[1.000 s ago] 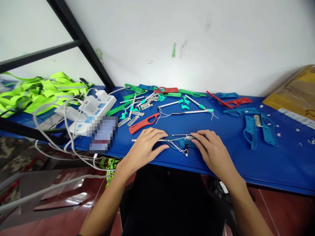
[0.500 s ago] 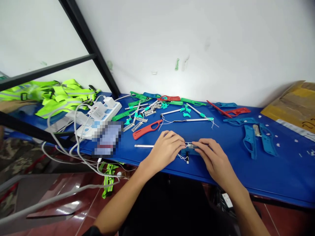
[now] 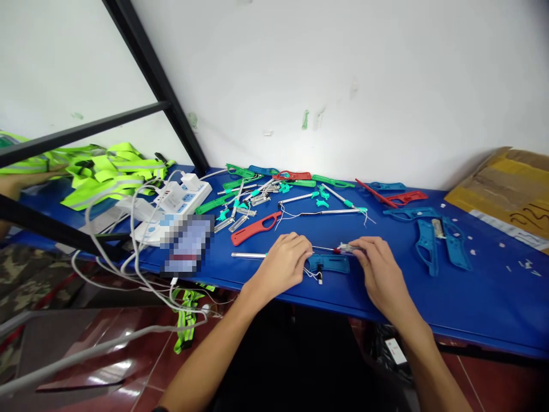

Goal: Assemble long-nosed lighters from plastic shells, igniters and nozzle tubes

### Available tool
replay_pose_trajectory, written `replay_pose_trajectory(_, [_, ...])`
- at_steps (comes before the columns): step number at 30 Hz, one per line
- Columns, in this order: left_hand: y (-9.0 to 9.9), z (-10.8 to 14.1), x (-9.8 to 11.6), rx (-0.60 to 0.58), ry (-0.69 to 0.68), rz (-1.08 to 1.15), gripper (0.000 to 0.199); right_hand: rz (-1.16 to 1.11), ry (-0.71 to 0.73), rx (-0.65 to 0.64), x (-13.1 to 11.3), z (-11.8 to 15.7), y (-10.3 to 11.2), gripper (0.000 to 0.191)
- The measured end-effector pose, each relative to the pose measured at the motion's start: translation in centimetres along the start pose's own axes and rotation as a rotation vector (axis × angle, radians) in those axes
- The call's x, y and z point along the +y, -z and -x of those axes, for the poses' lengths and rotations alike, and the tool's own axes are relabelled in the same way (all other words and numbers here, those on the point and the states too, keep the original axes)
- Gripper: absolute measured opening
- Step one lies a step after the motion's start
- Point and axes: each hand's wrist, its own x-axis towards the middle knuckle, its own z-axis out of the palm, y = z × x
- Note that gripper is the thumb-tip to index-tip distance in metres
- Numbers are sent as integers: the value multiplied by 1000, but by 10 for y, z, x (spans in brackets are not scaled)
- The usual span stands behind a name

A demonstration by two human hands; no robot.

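Closed in a pinch, my left hand [image 3: 283, 262] grips one end of a thin tube [image 3: 325, 248] over the blue table. My right hand [image 3: 380, 272] holds a small clear fuel tank [image 3: 347, 248] with a red tip, to which the tube runs. Below them lies a blue lighter handle half [image 3: 337, 263]. A metal lighter barrel [image 3: 249, 255] sticks out to the left from under my left hand, which hides its inner end. White wires with a small black part [image 3: 319, 274] hang at the handle's front.
Lighter parts lie behind my hands, including a red handle half [image 3: 256, 229]. Blue handle halves [image 3: 426, 246] and a cardboard box [image 3: 506, 194] are right. A phone [image 3: 189, 246], power strip [image 3: 171, 212] and yellow reflective straps [image 3: 120, 169] are left, near another person's hand [image 3: 26, 180].
My hands have moved apart. The clear tank has come up and right, off the blue handle half, with the thin tube now stretched between my hands. Another person's arm shows at the left.
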Motion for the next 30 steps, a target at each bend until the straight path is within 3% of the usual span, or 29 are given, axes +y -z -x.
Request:
replay_pose_trajectory(6, [-5,2,-3,70,-3,-87,13,315,-142,59,14,12,0,38])
replay_pose_trajectory(9, [-6,3,-2,135,-25,-91,17,395,-150,93,11,5,5,38])
replay_pose_trajectory(11, [-6,3,-2,179,-46,-100,21,392,-93,24,7,-15,11,39])
replay_pose_trajectory(13, [-5,4,-1,212,-63,-105,21,384,-10,-163,2,-47,14,40])
replay_pose_trajectory(15, [-3,4,0,235,-68,-98,20,387,27,-265,-2,-84,9,37])
replay_pose_trajectory(19, [-1,5,0,291,-21,-55,19,418,19,-418,-4,-147,-21,27])
replay_pose_trajectory(22, [0,5,-1,337,10,-26,18,426,-4,-483,-5,-169,-41,34])
replay_pose_trajectory(24, [1,5,-2,367,26,-11,18,410,-1,-489,-9,-171,-43,35])
replay_pose_trajectory(27, [2,5,-1,410,38,2,20,348,51,-447,-23,-156,-29,25])
replay_pose_trajectory(30, [-1,5,0,394,7,-21,42,239,145,-410,-45,-123,-9,36])
